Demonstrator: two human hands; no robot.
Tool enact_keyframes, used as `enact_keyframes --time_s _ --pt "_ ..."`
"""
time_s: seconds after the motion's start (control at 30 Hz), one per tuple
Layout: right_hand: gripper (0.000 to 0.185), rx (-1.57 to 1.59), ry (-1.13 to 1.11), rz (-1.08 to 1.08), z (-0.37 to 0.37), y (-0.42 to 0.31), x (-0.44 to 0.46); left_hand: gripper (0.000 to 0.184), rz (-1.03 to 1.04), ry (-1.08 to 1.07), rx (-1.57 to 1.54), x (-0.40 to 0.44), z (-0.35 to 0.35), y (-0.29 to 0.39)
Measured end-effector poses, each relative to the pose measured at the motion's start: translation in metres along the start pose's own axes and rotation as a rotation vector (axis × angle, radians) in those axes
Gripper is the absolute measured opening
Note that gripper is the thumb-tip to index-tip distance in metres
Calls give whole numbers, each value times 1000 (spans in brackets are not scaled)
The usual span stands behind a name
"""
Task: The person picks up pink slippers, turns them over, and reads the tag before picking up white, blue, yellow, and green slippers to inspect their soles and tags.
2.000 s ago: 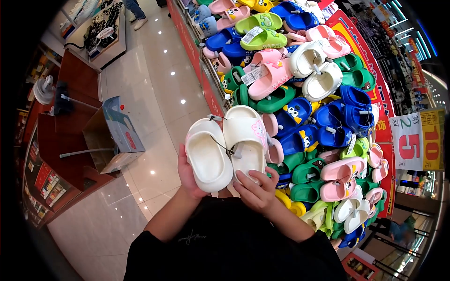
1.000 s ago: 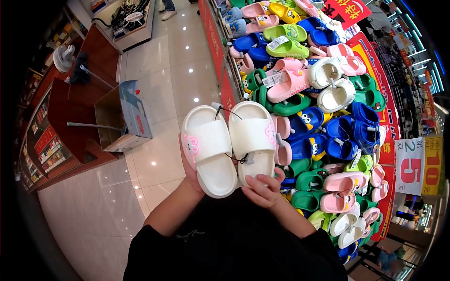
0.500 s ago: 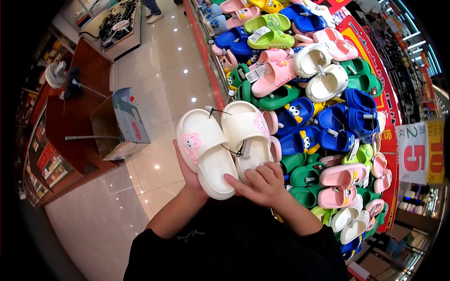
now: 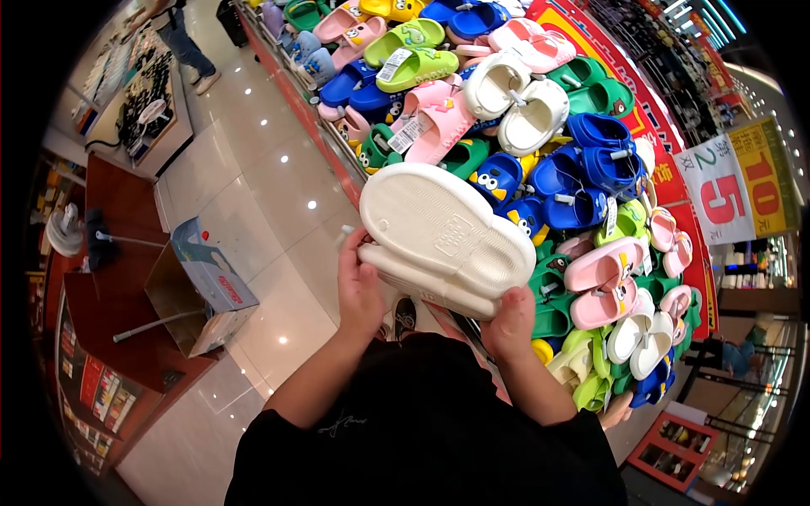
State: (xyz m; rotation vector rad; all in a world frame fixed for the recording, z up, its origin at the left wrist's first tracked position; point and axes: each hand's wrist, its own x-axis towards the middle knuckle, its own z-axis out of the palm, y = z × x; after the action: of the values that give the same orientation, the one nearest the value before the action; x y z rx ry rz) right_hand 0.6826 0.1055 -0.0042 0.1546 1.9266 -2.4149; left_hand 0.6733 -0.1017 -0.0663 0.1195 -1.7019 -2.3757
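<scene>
In the head view, a pair of white moulded slippers, foam-like and stacked together, was held up in front of the black shirt, just off the near edge of the display. One ribbed sole faced the camera, a stamped rectangular mark upon it; the second slipper showed only its side, below the first.

The left hand gripped the left end, thumb against the lower slipper's edge and fingers curled around it. The right hand pinched the rounded right end, its thumb pressed along the rim; its other fingers were hidden behind, so their exact placing could not be told.

The pair looked light and springy, hardly fragile, with enough texture on the sole to resist slipping. The thick side walls and rounded ends seemed the surest places to hold; the two halves might shift against each other if only one were gripped.

Close behind the right hand lay dark-green rubber clogs, with blue clogs bearing a big-eyed face above them. Pink slides with a white paper tag and cream-white clogs lay farther up the crowded heap, which hemmed in the right side. The glossy tiled floor spread on the left, and an open cardboard box stood well apart.
</scene>
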Motion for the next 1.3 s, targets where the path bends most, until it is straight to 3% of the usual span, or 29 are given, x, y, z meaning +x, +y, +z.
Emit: enact_keyframes --time_s 0.2,0.3,0.37,0.53,0.6,0.63,0.8,0.87,0.9,0.93,1.0,1.3 --pt "84 69 -11 40 -12 12 -11 74 47 -191 12 18 -20 12" --pt "83 137 39 90 -14 24 -18 66 -53 -154 -64 24 -20 15" --pt "81 140 108 121 -11 29 -22 54 -254 -219 -135 33 -28 10" --pt "75 224 87 83 6 30 -37 35 -444 -235 20 51 -30 47" --pt "47 238 -129 60 13 36 -44 32 -473 -248 119 61 -39 63" --pt "47 232 -176 186 15 36 -49 30 -473 -264 117 63 -41 77" --pt "54 118 -565 414 12 21 -46 33 -603 -331 201 44 -72 101" --pt "51 465 -524 652 1 29 -44 34 -584 -309 200 31 -72 106" --pt "46 260 -538 674 -4 32 -43 35 -558 -315 205 25 -72 109" --pt "46 252 -561 685 -5 26 -41 35 -552 -289 201 19 -70 112" --pt "38 44 -745 584 -4 10 -38 37 -496 -260 299 8 -64 119" --pt "31 -63 -1007 620 -9 12 -35 35 -393 -171 387 -39 -63 128"
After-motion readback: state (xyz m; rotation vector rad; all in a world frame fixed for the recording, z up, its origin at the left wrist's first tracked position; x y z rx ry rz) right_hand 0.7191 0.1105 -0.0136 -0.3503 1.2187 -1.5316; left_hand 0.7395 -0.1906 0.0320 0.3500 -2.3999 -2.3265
